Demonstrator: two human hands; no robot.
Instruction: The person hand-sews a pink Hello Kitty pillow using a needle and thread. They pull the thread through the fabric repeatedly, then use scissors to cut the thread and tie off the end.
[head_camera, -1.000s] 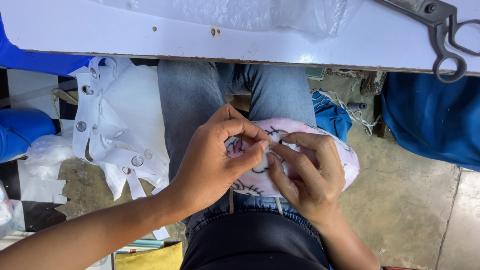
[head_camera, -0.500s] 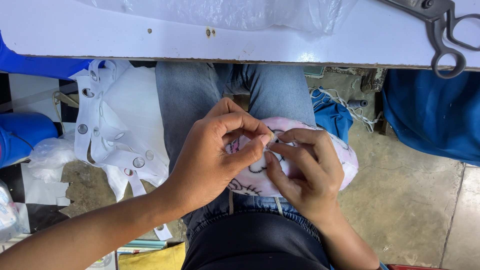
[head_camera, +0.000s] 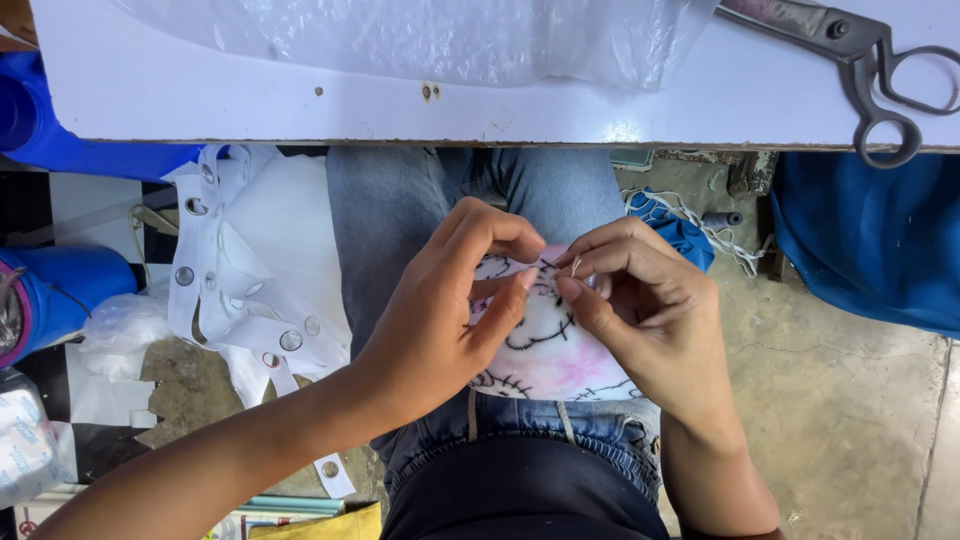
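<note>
A pink and white cloth piece (head_camera: 556, 352) with black stitched outlines lies on my lap over blue jeans (head_camera: 400, 210). My left hand (head_camera: 440, 310) pinches the cloth's upper edge between thumb and fingers. My right hand (head_camera: 640, 310) meets it from the right, fingertips closed on the same edge, with what looks like a thin needle or thread between them. Both hands cover much of the cloth.
A white table edge (head_camera: 300, 110) runs across the top, bearing clear plastic sheeting (head_camera: 420, 35) and large metal scissors (head_camera: 860, 60). White fabric with metal eyelets (head_camera: 250, 290) hangs at my left. Blue cloth (head_camera: 870, 240) lies at the right on the concrete floor.
Both hands stayed together on the cloth; the fingers shifted slightly along its upper edge. The view moved a little.
</note>
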